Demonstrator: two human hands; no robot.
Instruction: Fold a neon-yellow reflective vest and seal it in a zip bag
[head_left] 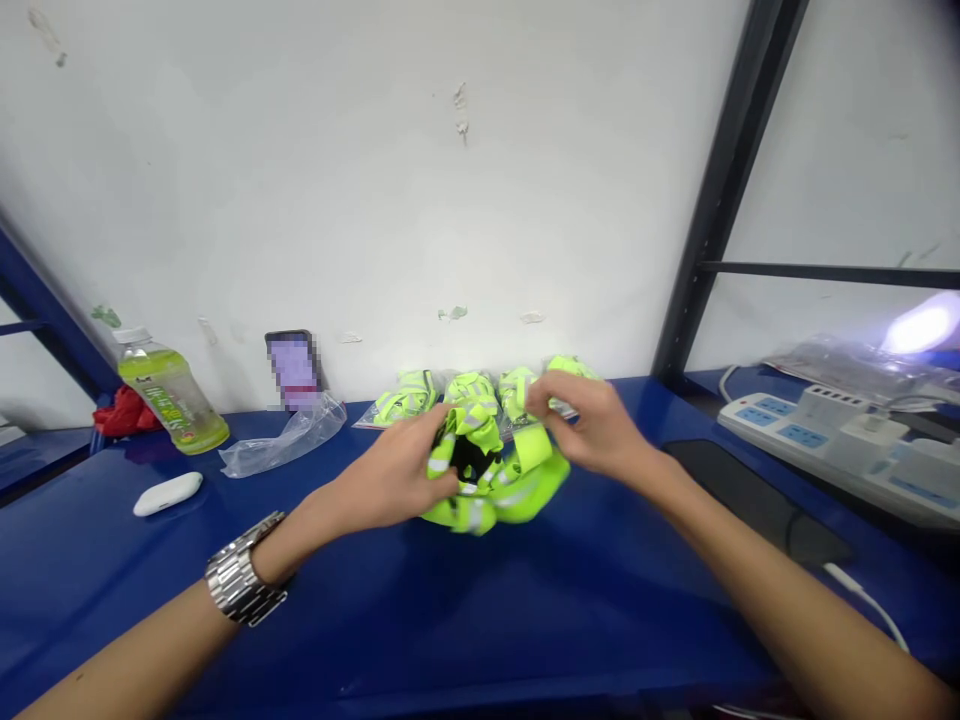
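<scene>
A bundle of neon-yellow reflective strapping (525, 490) with silver stripes and some black parts is held just above the blue table. My left hand (409, 465) grips its left side, thumb in front and fingers behind. On the other side, my right hand (581, 420) has its fingers curled in a pinch at a loose yellow band of the same bundle; the exact contact is partly hidden. Behind the hands, several similar yellow bundles in clear bags (405, 397) lie in a row along the wall.
The blue table (300, 620) carries a green drink bottle (176, 395), a white case (169, 493), a crumpled clear bag (289, 440) and a phone (294, 368) leaning on the wall. At right are a dark phone-like slab (750, 500) with a cable and a white power strip (825, 440).
</scene>
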